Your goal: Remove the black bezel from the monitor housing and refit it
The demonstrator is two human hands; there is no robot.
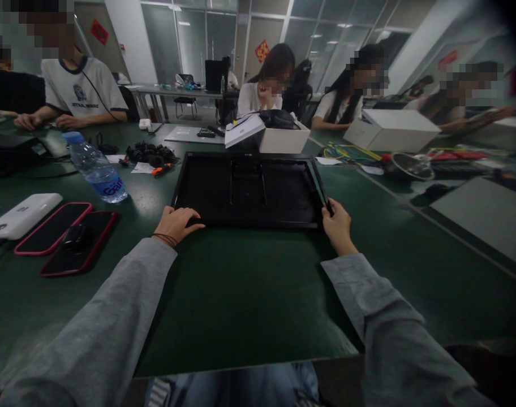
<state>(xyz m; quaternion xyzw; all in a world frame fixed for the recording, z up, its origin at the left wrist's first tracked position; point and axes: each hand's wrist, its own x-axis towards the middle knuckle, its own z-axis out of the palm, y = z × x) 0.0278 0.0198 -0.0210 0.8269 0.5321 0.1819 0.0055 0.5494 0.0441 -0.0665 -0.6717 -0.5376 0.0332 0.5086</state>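
A black rectangular plastic shell (207, 186) with a raised rim, similar to a monitor housing, lies on the green table in front of me. Inside it are a recessed panel and two upright ridges near the middle. My left hand (179, 223) grips its near left corner, thumb along the front edge. On the other side my right hand (338, 226) is closed around the right rim near the front corner. Fingers under the rim are hidden on both sides.
At left are a water bottle (99, 172), a white power bank (22, 215) and two red-edged phones (94, 240). Behind the shell stands an open white box (286, 138). A metal strainer (411, 165) and cables lie at right. Several people sit around the table.
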